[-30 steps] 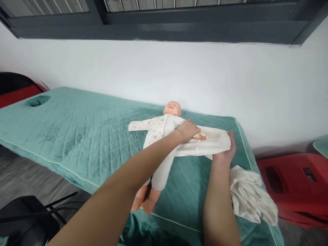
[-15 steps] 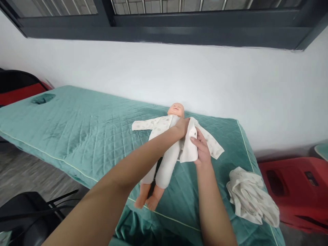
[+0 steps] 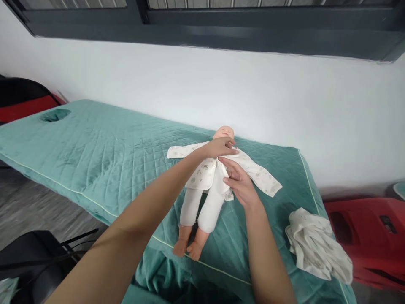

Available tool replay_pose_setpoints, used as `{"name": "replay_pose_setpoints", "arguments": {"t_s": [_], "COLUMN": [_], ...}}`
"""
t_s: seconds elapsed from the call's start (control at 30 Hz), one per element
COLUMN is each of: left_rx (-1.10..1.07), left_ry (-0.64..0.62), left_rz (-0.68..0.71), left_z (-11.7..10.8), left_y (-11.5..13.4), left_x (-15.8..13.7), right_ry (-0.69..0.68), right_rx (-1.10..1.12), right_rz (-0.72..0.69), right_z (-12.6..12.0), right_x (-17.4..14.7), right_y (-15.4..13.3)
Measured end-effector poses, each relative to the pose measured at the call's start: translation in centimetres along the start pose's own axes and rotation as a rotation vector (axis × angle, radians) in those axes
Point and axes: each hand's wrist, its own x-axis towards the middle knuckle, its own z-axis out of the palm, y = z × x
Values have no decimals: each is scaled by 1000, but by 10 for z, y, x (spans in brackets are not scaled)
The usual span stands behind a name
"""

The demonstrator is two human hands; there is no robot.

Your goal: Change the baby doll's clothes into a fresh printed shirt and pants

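Note:
A baby doll (image 3: 209,211) lies on its back with its head toward the wall, in white leggings and a white printed baby jacket (image 3: 200,174) with both sleeves spread out. My left hand (image 3: 220,147) rests across the upper chest just below the doll's head (image 3: 224,131), its fingers stretched out and apart on the jacket. Lower down, my right hand (image 3: 239,182) pinches the front edge of the jacket between thumb and fingers. Part of the doll's chest is hidden behind my hands.
A crumpled white printed cloth (image 3: 318,245) lies at the right end of the green quilted bed (image 3: 110,156). Beyond that end stands a red plastic chair (image 3: 373,240). A white wall (image 3: 284,101) runs behind the bed, and a black chair (image 3: 34,261) is at lower left.
My left hand has moved up to the doll's upper chest. My right hand has brought the jacket's raised front panel inward over the body. The view has shifted slightly.

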Motion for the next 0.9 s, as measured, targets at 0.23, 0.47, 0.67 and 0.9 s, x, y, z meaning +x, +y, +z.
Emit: {"name": "replay_pose_setpoints", "arguments": {"t_s": [0.23,0.47,0.67,0.9], "left_rx": [232,316,182,-17], "left_ry": [-85,166,499,581], "left_rz": [125,117,-15,-46], "left_z": [4,22,21,20], "left_y": [-12,-11,-17,-34], "left_x": [14,23,25,26], "right_ry": [-11,2,-7,-106], "right_rx": [-62,-79,-58,-73], "right_rz": [76,93,46,35], "right_z": [0,-3,-2,0], "right_x": [-3,-2,-2,-3], "right_y": [1,5,4,-1]}}
